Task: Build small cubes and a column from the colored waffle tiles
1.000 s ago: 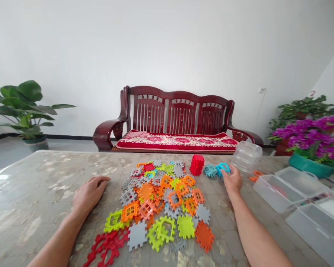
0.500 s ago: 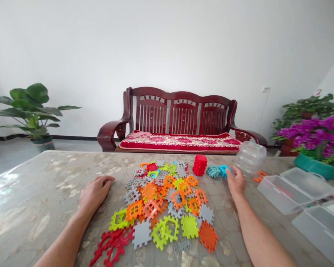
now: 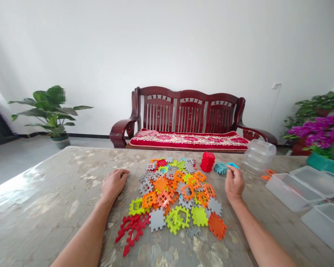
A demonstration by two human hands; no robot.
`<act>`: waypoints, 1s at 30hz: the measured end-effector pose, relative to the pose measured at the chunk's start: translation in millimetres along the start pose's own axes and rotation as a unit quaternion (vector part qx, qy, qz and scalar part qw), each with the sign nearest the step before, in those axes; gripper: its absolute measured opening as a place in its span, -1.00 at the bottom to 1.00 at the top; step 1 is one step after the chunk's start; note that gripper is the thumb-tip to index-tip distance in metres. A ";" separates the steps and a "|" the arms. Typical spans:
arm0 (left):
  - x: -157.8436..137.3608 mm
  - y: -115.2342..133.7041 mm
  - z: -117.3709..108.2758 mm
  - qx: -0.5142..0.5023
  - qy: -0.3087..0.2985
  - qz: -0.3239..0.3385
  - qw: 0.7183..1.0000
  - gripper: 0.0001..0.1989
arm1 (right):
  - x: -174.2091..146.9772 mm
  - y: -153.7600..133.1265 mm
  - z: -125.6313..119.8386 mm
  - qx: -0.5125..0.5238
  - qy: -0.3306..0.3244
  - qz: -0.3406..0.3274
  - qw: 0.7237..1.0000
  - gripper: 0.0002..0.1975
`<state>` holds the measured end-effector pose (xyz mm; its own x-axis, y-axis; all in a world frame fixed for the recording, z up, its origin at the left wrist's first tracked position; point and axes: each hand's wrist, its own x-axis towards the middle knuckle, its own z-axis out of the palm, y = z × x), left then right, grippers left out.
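A loose pile of interlocking plastic tiles (image 3: 167, 185) in orange, grey, green and red covers the middle of the table. My left hand (image 3: 114, 184) rests on the tabletop left of the pile, fingers loosely stretched and nothing in them. Right of the pile, my right hand (image 3: 235, 182) is closed in a pinch at a bright blue tile (image 3: 233, 165), partly hidden by the fingers. Just left of it stands a teal stack of tiles (image 3: 220, 168), and beyond that a taller red stack of tiles (image 3: 207, 162).
A clear plastic container (image 3: 258, 155) stands behind my right hand. Orange pieces (image 3: 268, 174) lie near it. Open clear boxes (image 3: 291, 193) and a teal pot of purple flowers (image 3: 323, 163) are on the right. Across the table is a wooden bench (image 3: 187, 111).
My right hand has closed its fingers into a pinch at the blue tile. The whole view has shifted, so the scene sits further right. My left hand stays resting on the table.
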<state>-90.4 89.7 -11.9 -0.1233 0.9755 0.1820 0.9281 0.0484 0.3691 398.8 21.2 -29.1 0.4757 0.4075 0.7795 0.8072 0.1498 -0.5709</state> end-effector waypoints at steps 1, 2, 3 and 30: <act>-0.5 0.4 -0.6 -0.001 0.001 0.001 1.000 -0.64 | -4.9 -9.3 4.1 0.008 -0.028 -0.020 0.999 -0.65; -0.9 0.7 -1.1 -0.002 0.003 0.002 1.000 -0.64 | -9.6 -17.2 7.9 0.014 -0.059 -0.038 0.997 -0.66; -1.2 1.0 -1.5 -0.002 0.004 0.003 1.000 -0.65 | -13.7 -23.7 11.1 0.018 -0.091 -0.054 0.994 -0.67; 1.3 0.0 2.5 0.008 0.006 0.020 1.000 -0.66 | -23.9 -26.9 18.6 -0.018 -0.223 -0.099 0.970 -0.67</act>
<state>-89.7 91.5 -13.9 -0.0897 0.9741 0.2077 0.9382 0.0127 0.3459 359.3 24.2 -37.2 0.1185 0.7240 0.6796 0.8829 0.2363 -0.4057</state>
